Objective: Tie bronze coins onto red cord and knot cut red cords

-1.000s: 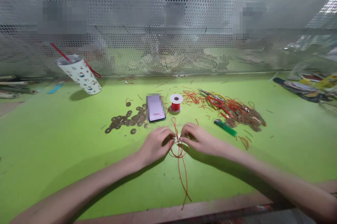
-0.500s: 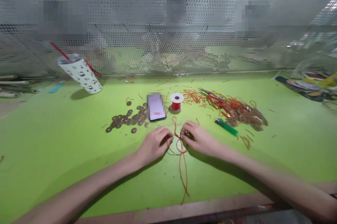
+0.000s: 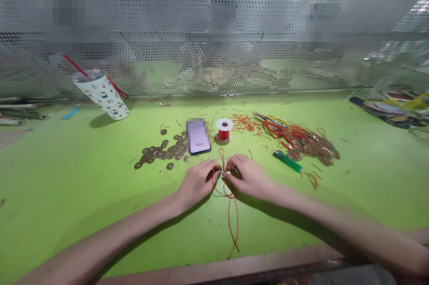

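Observation:
A thin red cord point(image 3: 237, 218) is looped and crossed between my hands, its two tails lying toward the table's front edge and a small loop standing out at the far end. My left hand point(image 3: 202, 181) pinches the cord at its crossing with thumb and fingertips. From the other side, my right hand point(image 3: 246, 174) closes thumb and forefinger on the same crossing, almost touching the left fingertips. The fingers partly cover the crossing. Just beyond the hands stand a spool of red cord point(image 3: 224, 134) and a phone point(image 3: 199, 136) with a lit screen.
Holed coins point(image 3: 156, 153) lie left; more coins point(image 3: 315, 148) and cord scraps point(image 3: 246, 122) lie right, near scissors point(image 3: 273, 126) and a green lighter point(image 3: 288, 161). A patterned tumbler point(image 3: 102, 93) with a straw stands back left. A perforated metal screen point(image 3: 161, 70) borders the green table point(image 3: 134, 236).
My right hand has moved slightly left, closing the gap to my left fingertips. The cord loops between the hands have become smaller.

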{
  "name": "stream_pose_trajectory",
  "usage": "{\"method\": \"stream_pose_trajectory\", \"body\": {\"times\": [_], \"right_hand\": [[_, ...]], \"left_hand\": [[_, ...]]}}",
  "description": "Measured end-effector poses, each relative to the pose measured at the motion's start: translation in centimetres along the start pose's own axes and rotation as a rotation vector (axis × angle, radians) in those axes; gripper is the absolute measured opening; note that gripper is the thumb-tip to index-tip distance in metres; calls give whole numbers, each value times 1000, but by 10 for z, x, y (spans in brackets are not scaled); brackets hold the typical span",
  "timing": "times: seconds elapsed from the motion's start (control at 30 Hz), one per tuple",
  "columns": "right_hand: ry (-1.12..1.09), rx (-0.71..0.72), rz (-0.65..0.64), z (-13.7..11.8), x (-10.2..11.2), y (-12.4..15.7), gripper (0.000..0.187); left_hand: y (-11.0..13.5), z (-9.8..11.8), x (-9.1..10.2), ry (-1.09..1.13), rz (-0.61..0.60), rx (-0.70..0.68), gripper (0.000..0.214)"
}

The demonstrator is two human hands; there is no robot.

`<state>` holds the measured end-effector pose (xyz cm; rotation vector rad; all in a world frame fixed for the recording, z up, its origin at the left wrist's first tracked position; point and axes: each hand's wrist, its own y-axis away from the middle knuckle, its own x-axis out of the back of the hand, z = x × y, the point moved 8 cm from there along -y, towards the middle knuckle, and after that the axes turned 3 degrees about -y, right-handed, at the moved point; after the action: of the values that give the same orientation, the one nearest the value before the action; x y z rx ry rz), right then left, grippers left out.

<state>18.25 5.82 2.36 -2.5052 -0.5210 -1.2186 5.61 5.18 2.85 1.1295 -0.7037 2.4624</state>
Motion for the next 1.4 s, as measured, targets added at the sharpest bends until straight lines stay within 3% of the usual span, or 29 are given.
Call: {"method": "stream_pose_trajectory", "body": {"times": [0.17, 0.3, 0.6, 0.77, 0.97, 1.07, 1.23, 1.4], "right_hand": [[132, 8, -19, -8, -4, -3, 3], [147, 3, -31, -9, -6, -4, 7], [-406, -61, 123, 12, 16, -15, 10], [-430, 11, 254, 6, 34, -10, 10], [-339, 57, 265, 2, 29, -3, 8], [-329, 82, 288, -2, 28, -1, 9], [-589, 50, 293, -4, 28, 0, 11], [-799, -47, 257, 4, 21, 3, 16]], "left_hand": [[-2, -1, 0, 40, 23, 18, 11], [-3, -6, 0, 80, 38, 52, 11], [-20, -8, 23, 270, 75, 167, 16], [-20, -14, 26, 442, 53, 244, 16], [-24, -6, 16, 627, -53, 320, 36], [-30, 3, 13, 587, -41, 279, 26], [-36, 2, 18, 577, 100, 247, 17], [-40, -4, 16, 603, 68, 271, 25]]}}
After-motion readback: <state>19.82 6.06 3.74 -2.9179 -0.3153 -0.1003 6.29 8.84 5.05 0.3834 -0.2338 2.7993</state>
